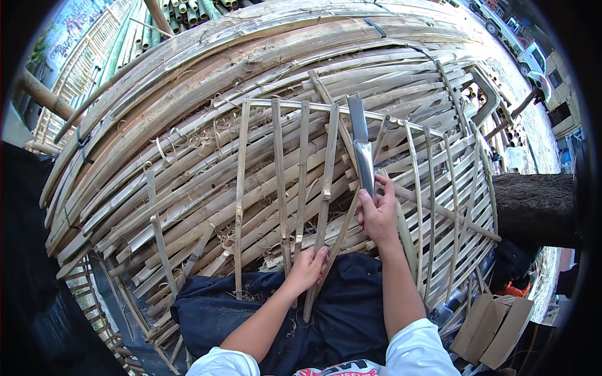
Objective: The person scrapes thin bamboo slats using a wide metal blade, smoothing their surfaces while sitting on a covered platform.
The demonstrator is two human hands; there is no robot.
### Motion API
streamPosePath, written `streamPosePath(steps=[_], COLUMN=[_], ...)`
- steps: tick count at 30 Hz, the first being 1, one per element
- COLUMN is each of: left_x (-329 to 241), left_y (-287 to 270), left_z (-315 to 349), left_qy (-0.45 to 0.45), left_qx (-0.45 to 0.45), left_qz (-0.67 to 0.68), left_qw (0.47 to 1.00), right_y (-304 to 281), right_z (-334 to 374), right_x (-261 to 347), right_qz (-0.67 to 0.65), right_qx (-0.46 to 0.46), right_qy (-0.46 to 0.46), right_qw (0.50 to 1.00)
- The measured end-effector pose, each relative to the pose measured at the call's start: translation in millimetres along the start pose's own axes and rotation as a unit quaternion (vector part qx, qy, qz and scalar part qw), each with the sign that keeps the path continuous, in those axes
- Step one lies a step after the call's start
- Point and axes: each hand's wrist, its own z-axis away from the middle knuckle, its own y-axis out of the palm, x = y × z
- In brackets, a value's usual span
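Both hands are occupied. The right hand (379,216) is closed round the near end of a long metal knife (362,144), the thumb and fingers wrapped at its base. The left hand (307,269) is curled tight, with the thumb uppermost, about the lower part of a bamboo slat (328,163) (two slats converge at that fist, so the one gripped cannot be told with full certainty).

Governing relation: the knife lies to the right of the left hand and farther off. Its long axis runs near to far, the far end leaning slightly left. The slat's axis also runs near to far, its far end leaning right, so the two lines draw together on the far side, the slat's top standing just left of the knife's tip. The right hand is the nearer to the knife; the left is at the slat's near portion, low over the dark cloth (219,307) across the lap.

Surroundings: beyond the hands, a dense pile of bamboo strips (182,194) spreads far and left, with curled shavings among them. At the right are a thick log (533,207) and, nearer, an open cardboard box (492,329). A truck (501,28) stands far right.
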Motion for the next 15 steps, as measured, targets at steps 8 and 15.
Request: streamPosePath(steps=[8, 15], left_x=[16, 24], left_y=[16, 17], left_z=[-3, -7], left_qy=[0.040, 0.073], left_qx=[-0.064, -0.097], left_qz=[0.079, 0.060], left_qw=[0.994, 0.991], right_y=[10, 21], right_z=[-9, -9], right_x=[8, 19], right_qz=[-0.010, 0.124], right_qx=[0.007, -0.028], right_qy=[-0.019, -0.110], right_qw=[1.000, 0.986])
